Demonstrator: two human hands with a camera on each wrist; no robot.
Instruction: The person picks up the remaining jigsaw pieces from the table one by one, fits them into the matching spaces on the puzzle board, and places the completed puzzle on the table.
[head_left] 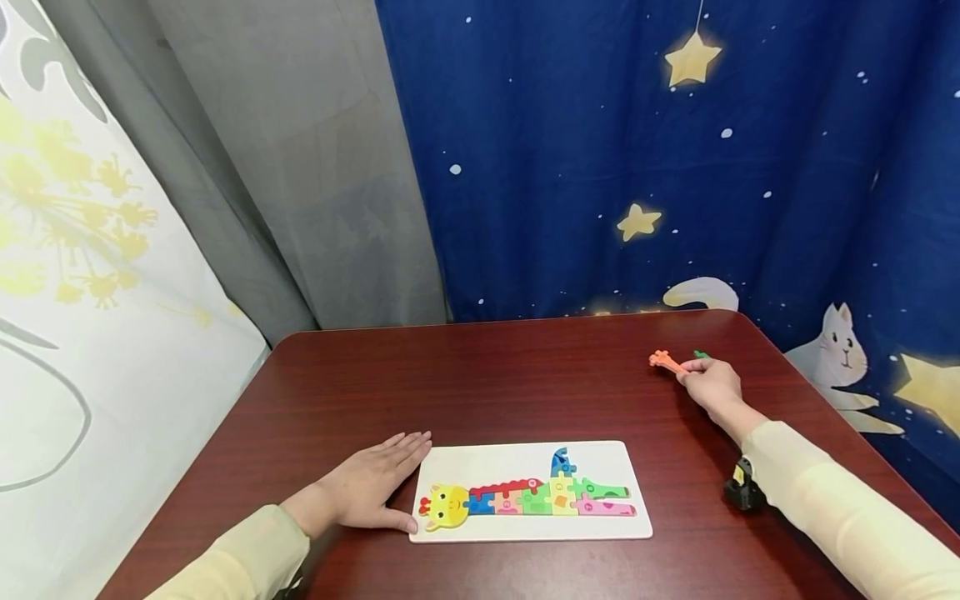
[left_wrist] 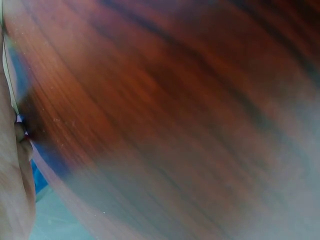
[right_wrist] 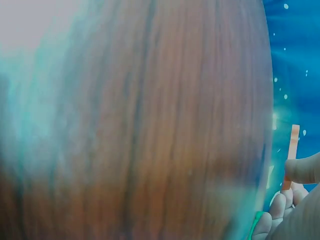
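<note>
A white puzzle board [head_left: 525, 533] lies near the table's front with a giraffe of coloured pieces on it. Its yellow head piece [head_left: 447, 507] is at the left end, and a blue piece [head_left: 561, 463] juts up towards the far edge. My left hand [head_left: 371, 483] rests at the board's left end, fingers straight and thumb at the near corner. At the far right of the table my right hand [head_left: 712, 385] pinches a flat orange puzzle piece [head_left: 665, 361] between thumb and fingers. A green piece [head_left: 701, 355] shows just past that hand, partly hidden by it.
The dark red wooden table [head_left: 480, 383] has rounded far corners. A blue star-patterned curtain [head_left: 570, 167] hangs behind it, next to a grey curtain [head_left: 322, 167]. White patterned cloth [head_left: 112, 333] hangs along the left side.
</note>
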